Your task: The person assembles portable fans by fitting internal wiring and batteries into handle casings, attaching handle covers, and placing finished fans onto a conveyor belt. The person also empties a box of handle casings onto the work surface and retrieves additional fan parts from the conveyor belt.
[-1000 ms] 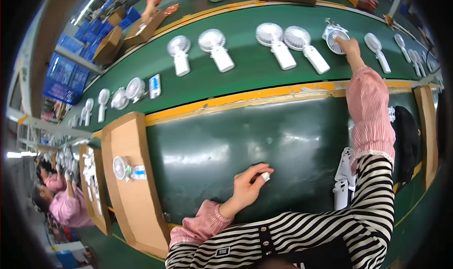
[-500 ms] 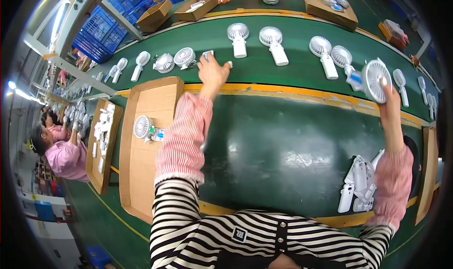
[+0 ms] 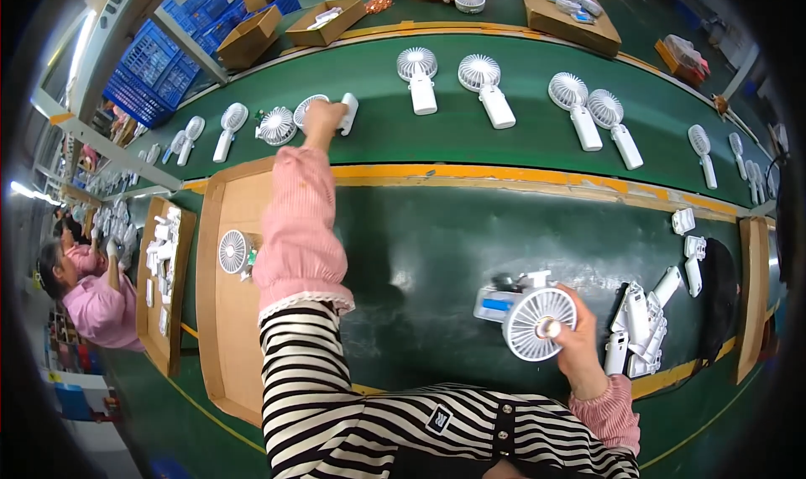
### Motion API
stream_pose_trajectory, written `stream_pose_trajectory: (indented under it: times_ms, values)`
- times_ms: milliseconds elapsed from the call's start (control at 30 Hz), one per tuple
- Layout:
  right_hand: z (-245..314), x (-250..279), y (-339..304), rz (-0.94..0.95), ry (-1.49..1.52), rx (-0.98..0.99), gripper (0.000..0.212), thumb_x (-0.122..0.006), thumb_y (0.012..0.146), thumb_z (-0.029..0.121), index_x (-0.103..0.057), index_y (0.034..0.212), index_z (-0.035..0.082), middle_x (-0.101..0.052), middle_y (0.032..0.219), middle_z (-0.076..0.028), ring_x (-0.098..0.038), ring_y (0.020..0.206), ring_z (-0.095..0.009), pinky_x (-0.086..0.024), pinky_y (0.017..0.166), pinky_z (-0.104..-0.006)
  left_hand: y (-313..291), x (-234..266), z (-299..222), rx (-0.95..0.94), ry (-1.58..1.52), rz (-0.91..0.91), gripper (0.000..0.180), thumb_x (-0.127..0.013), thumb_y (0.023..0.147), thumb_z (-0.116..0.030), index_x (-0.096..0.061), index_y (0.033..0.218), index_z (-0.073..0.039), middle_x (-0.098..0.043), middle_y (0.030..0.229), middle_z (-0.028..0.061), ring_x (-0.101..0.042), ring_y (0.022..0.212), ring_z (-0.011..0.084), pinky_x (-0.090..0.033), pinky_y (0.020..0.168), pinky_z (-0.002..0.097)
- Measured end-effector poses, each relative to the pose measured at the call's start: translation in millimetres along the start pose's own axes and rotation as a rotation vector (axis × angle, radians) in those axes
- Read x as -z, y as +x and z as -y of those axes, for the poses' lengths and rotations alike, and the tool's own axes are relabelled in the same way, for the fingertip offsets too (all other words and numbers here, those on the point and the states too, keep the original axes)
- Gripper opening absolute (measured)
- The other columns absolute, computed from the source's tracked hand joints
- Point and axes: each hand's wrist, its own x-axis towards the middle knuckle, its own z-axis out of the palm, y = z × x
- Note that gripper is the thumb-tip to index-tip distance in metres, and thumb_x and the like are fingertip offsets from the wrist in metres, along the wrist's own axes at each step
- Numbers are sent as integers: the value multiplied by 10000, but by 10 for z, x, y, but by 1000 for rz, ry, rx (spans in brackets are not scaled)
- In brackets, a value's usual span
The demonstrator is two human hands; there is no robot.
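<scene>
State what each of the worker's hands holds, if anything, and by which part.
The right hand holds a white fan head by its rim. The left hand grips a white handheld fan on the conveyor belt; where exactly is unclear.

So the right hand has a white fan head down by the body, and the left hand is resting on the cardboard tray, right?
Not quite. In the head view the left hand reaches up to the white fan on the green belt, past the cardboard tray. The right hand does hold the white fan head.
</scene>
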Motion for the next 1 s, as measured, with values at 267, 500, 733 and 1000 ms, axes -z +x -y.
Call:
stream_pose_trajectory:
  times_ms: [267, 500, 733, 1000]
  values:
    - [-413, 16, 163, 25, -198, 73, 541, -676, 679, 95, -453, 1151, -48, -586, 956, -76, -547, 889, -125, -435, 784, -256, -109, 1100, 422, 0, -1095, 122, 143, -587, 760, -53, -570, 840, 64, -579, 752, 111, -581, 623, 182, -520, 572, 253]
    - [-411, -44, 173, 56, -339, 110, 530, -674, 693, 150, -463, 1137, -48, -589, 983, -89, -542, 899, -127, -432, 796, -272, -443, 2452, 1470, -384, -1380, 178, 184, -520, 812, -111, -554, 935, 21, -593, 897, 98, -538, 770, 163, -422, 626, 251]
    - [-450, -91, 205, 92, -317, 165, 529, -671, 686, 130, -461, 1136, -53, -589, 985, -92, -552, 886, -125, -446, 783, -262, -1252, 2643, 2060, -195, -1057, 127, 157, -547, 779, -139, -575, 856, -5, -595, 763, 70, -542, 619, 128, -433, 530, 231]
    - [-407, 3, 178, 60, -250, 116, 532, -665, 673, 146, -473, 1128, -53, -573, 1001, -80, -545, 890, -132, -431, 792, -261, -1143, 1887, 1173, -152, -360, -76, 214, -563, 755, -149, -633, 886, 5, -535, 582, 45, -471, 410, 107, -374, 382, 231]
